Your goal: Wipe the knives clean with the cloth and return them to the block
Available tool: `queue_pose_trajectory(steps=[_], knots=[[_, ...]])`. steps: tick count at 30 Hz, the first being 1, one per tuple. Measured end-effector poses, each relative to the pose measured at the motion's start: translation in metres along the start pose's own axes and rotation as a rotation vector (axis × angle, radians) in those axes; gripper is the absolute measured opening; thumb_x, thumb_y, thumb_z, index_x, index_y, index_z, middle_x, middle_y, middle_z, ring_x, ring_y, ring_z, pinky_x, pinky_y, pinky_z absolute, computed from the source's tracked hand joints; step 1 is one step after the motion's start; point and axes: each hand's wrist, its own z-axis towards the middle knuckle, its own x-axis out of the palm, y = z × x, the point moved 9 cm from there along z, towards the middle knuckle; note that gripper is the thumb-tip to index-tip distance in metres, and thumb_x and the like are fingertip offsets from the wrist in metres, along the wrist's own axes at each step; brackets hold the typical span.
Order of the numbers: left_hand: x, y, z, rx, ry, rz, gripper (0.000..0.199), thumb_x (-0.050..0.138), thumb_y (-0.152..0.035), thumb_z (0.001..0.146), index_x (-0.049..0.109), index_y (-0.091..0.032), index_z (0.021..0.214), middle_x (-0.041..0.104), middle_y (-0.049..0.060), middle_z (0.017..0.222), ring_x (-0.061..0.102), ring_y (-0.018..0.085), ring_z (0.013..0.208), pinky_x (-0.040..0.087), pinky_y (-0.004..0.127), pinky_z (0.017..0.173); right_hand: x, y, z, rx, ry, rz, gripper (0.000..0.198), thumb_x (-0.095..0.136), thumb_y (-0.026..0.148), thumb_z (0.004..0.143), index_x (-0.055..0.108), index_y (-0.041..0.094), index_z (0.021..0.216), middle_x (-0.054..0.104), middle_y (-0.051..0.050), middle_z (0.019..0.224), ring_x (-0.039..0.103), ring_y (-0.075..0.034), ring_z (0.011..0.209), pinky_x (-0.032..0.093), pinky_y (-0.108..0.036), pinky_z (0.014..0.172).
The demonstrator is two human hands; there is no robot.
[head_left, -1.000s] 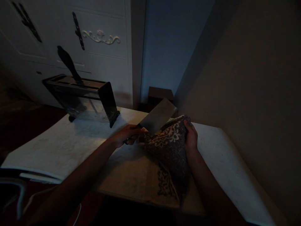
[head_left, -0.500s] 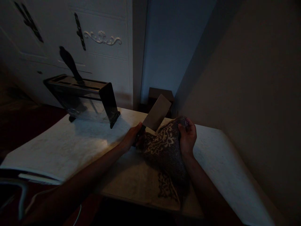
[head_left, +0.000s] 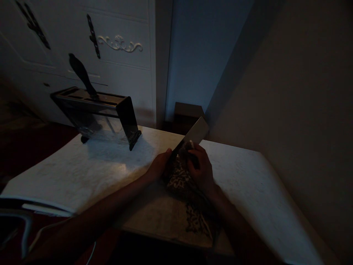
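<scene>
My left hand (head_left: pixel 160 162) is closed around the dark handle of a cleaver (head_left: pixel 199 130), whose broad blade points up and away to the right. A dark brown cloth (head_left: pixel 178 176) with a pale scroll pattern hangs below the blade, bunched between my hands. My right hand (head_left: pixel 200 163) pinches a fold of this cloth against the blade near the handle. The cloth's lower end drapes over the near edge of the table. Part of the blade is hidden behind the cloth and the right fingers.
A knife block (head_left: pixel 93 125) with clear sides and one black-handled knife (head_left: pixel 82 73) stands at the left on the pale table (head_left: pixel 110 171). White cabinet doors (head_left: pixel 124 81) rise behind it. A brown box (head_left: pixel 189 110) sits beyond the table's far edge, and a wall (head_left: pixel 298 103) runs along the right.
My right hand has moved left, bringing the cloth from beside the cleaver onto its blade. The blade has turned and now looks narrower. The knife block has stayed put.
</scene>
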Motion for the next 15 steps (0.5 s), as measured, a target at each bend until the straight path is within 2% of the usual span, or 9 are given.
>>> queue_pose_trajectory(steps=[2,4,9,15], knots=[[0.0,-0.001,0.0,0.055,-0.01,0.032,0.062,0.039,-0.067,0.089,0.057,-0.017,0.059,0.057,0.004,0.054,0.049,0.014,0.052,0.032,0.025,0.047,0.01,0.008,0.001,-0.095,0.11,-0.083,0.044,0.052,0.01,0.086,0.057,0.029,0.125,0.056,-0.006,0.135,0.052,-0.024,0.125,0.044,-0.046,0.104],[0.0,0.0,-0.001,0.094,-0.018,0.034,0.057,0.043,-0.064,0.089,0.06,-0.016,0.063,0.061,0.005,0.062,0.05,0.015,0.058,0.034,0.025,0.05,0.014,0.013,0.002,-0.16,0.156,-0.158,0.049,0.051,0.009,0.085,0.055,0.029,0.13,0.056,-0.008,0.134,0.051,-0.026,0.123,0.044,-0.049,0.102],[0.0,0.007,0.001,0.072,-0.023,-0.022,0.062,0.044,-0.07,0.086,0.062,-0.014,0.067,0.06,0.006,0.06,0.05,0.016,0.057,0.034,0.027,0.05,0.015,0.02,0.002,-0.235,0.146,-0.272,0.049,0.054,0.009,0.086,0.058,0.028,0.131,0.052,-0.013,0.132,0.05,-0.028,0.12,0.046,-0.05,0.097],[0.0,0.007,0.0,0.049,-0.034,0.027,0.07,0.036,-0.077,0.083,0.056,-0.014,0.061,0.057,0.004,0.055,0.046,0.013,0.051,0.03,0.026,0.046,0.017,0.016,0.0,-0.228,0.172,-0.219,0.045,0.056,0.01,0.085,0.063,0.029,0.125,0.054,-0.012,0.125,0.053,-0.027,0.114,0.05,-0.047,0.091]])
